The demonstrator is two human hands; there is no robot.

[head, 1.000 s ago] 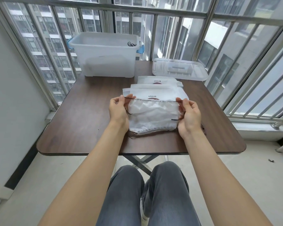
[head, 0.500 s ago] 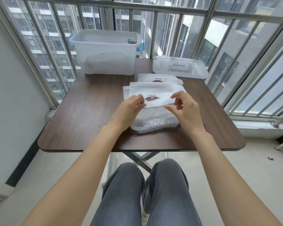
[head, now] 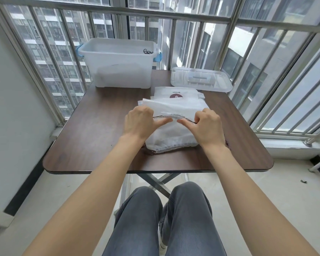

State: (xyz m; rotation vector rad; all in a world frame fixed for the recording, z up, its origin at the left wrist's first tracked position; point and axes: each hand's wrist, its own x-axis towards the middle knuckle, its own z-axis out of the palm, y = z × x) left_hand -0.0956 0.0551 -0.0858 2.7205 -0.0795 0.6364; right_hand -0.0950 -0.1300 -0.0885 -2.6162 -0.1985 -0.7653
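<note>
Head view: I'm looking down at the table (head: 100, 126), and both hands are working on a bag (head: 174, 139). It is lying near the table's middle, a bit toward 6 o'clock.

The left hand (head: 139, 122) is pinching the cord (head: 156, 117) at the bag's 9 o'clock side. Its fingers are curling in and its thumb is pointing toward 3 o'clock. The right hand (head: 205, 126) is pinching the same cord at the 3 o'clock side, fingers curling, thumb pointing toward 9 o'clock. The two thumbs are nearly meeting but not touching.

The hem (head: 171, 115) is bunching up between the hands, just above the thumbs. The bag's near edge is resting on the table at 6 o'clock and showing below both wrists.

A pile (head: 175, 94) of similar white bags is lying just behind at 12 o'clock, with a dark round logo showing on the top one. The bag seems to be overlapping the pile's near edge.

The bin (head: 118, 71) is standing open at 11 o'clock, with something thin and dark sitting in its far right corner. The lid (head: 199, 79) is lying flat at 1 o'clock, just beside the pile. My knees (head: 164, 218) are showing at 6 o'clock, below the table's edge.
</note>
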